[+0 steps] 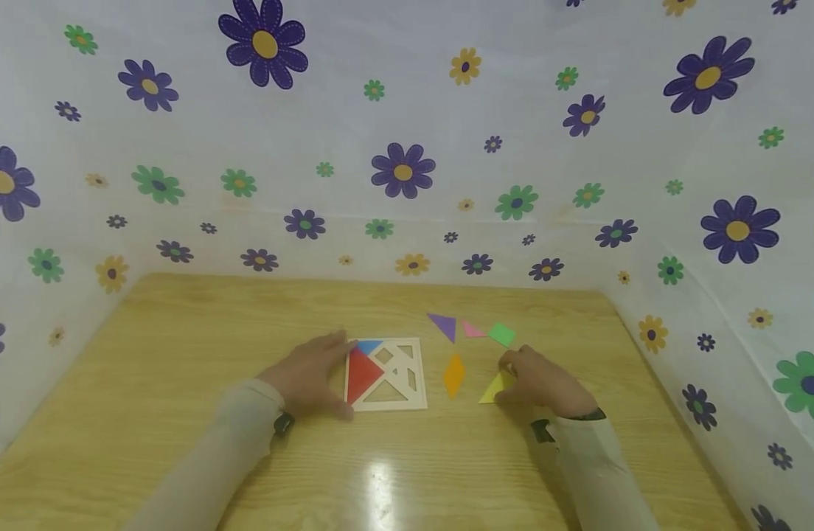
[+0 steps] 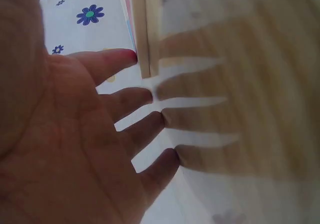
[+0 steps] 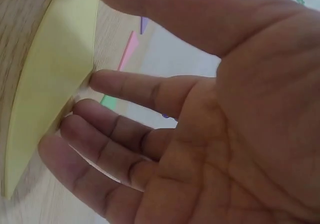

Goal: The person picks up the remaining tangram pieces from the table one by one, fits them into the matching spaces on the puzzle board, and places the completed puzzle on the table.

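Note:
A white tangram frame (image 1: 422, 376) lies on the table, with a red triangle (image 1: 363, 375) and a blue triangle (image 1: 369, 346) set in it. Beside its left edge is my left hand (image 1: 312, 375), fingers spread and fairly straight. In the left wrist view, the index fingertip touches the frame's edge (image 2: 144, 39). My right hand (image 1: 540, 382) holds a yellow triangle (image 1: 495, 387) by its edges, thumb on the near side and fingertips on the far side. The hand covers part of this triangle in the head view.
Between frame and right hand lies an orange parallelogram (image 1: 454, 377). Farther back are a purple triangle (image 1: 444, 325), a pink triangle (image 1: 472, 330) and a green square (image 1: 502, 334). A flower-patterned white sheet (image 1: 341, 133) surrounds the wooden table (image 1: 201, 324) at the back and sides.

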`<state>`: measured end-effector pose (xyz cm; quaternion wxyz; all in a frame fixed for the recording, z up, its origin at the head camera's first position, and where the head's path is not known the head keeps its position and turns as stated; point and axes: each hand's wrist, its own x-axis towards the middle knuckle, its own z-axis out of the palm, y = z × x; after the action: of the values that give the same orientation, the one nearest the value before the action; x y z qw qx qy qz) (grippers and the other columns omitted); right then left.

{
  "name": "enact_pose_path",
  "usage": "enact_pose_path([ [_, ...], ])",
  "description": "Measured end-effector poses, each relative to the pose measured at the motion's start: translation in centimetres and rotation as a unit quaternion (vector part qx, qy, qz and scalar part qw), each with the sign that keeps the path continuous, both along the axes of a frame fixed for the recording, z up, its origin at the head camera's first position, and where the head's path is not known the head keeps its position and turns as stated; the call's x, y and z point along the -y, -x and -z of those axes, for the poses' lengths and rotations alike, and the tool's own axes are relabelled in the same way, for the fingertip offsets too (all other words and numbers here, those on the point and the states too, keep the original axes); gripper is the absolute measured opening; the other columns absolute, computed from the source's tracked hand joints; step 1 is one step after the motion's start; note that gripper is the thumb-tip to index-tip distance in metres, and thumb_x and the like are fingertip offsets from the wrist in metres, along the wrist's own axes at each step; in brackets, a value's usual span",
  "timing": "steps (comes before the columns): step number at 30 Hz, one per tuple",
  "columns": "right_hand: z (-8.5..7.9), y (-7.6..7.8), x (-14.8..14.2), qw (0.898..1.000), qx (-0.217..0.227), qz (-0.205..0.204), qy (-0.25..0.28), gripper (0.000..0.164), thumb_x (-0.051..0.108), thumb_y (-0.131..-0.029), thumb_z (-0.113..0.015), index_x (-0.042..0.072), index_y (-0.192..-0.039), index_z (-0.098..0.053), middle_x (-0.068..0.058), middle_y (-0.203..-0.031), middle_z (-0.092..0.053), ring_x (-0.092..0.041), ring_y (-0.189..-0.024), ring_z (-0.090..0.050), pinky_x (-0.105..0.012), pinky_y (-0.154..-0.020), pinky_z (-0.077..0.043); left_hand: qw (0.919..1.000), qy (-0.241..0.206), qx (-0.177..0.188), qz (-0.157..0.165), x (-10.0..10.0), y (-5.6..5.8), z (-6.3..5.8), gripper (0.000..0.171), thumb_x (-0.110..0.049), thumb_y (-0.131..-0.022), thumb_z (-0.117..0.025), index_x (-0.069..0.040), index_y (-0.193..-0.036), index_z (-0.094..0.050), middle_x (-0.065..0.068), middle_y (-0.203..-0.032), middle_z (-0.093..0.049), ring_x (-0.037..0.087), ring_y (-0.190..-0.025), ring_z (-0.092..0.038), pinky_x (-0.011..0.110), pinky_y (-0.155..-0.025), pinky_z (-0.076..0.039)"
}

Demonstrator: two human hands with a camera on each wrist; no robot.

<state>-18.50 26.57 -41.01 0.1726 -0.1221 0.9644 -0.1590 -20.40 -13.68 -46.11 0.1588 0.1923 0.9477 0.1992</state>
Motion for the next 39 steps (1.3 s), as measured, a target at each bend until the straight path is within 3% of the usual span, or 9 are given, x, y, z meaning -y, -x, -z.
enact_pose_path([
  [9,0.3,-0.3,0.2,1.000,0.007,0.028,-0.008,0.042,0.018,-0.082,-0.084,-0.004,-0.102,-0.055,-0.012,-0.093,-0.051,-0.026,-0.082,-0.047,-0.036,-0.072,-0.045,0.9990,0.028,-0.015,0.032,-0.5,-0.4,0.0,0.119,-0.067,-0.071,-0.084,-0.019,-0.165,-0.027,0.004,-0.173,-0.015,0.032,-0.159,-0.013,0.051,-0.128,-0.017],
  [14,0.1,-0.3,0.2,1.000,0.012,0.026,-0.003,0.041,0.017,-0.082,-0.084,-0.005,-0.102,-0.056,-0.013,-0.095,-0.054,-0.025,-0.083,-0.048,-0.037,-0.074,-0.046,0.9991,0.014,-0.015,0.037,-0.8,-0.4,-0.3,0.119,-0.062,-0.072,-0.086,-0.016,-0.165,-0.028,0.003,-0.173,-0.018,0.034,-0.159,-0.014,0.051,-0.128,-0.016],
  [22,0.4,-0.2,0.8,1.000,0.006,0.026,-0.001,0.040,0.017,-0.084,-0.084,-0.005,-0.102,-0.056,-0.012,-0.091,-0.051,-0.026,-0.082,-0.046,-0.036,-0.072,-0.043,0.9999,0.006,0.008,0.002,-0.6,-0.2,0.0,0.125,-0.061,-0.068,-0.090,-0.023,-0.167,-0.022,-0.004,-0.172,-0.019,0.028,-0.160,-0.013,0.049,-0.128,-0.019],
  [34,0.4,-0.1,1.5,0.999,0.013,0.038,0.000,0.041,0.017,-0.083,-0.085,-0.008,-0.100,-0.057,-0.011,-0.088,-0.048,-0.026,-0.081,-0.045,-0.034,-0.070,-0.039,0.9998,0.000,0.015,0.015,-0.6,-0.8,-1.1,0.120,-0.056,-0.074,-0.088,-0.018,-0.167,-0.021,-0.001,-0.173,-0.015,0.033,-0.159,-0.011,0.054,-0.127,-0.019],
  [39,0.7,0.1,1.4,0.999,0.020,0.046,-0.007,0.045,0.019,-0.083,-0.086,-0.009,-0.104,-0.058,-0.012,-0.091,-0.051,-0.026,-0.083,-0.047,-0.035,-0.072,-0.041,0.9998,0.006,0.014,0.009,-0.8,-0.6,-0.8,0.121,-0.057,-0.072,-0.089,-0.020,-0.167,-0.022,-0.002,-0.173,-0.017,0.032,-0.159,-0.013,0.053,-0.127,-0.020],
])
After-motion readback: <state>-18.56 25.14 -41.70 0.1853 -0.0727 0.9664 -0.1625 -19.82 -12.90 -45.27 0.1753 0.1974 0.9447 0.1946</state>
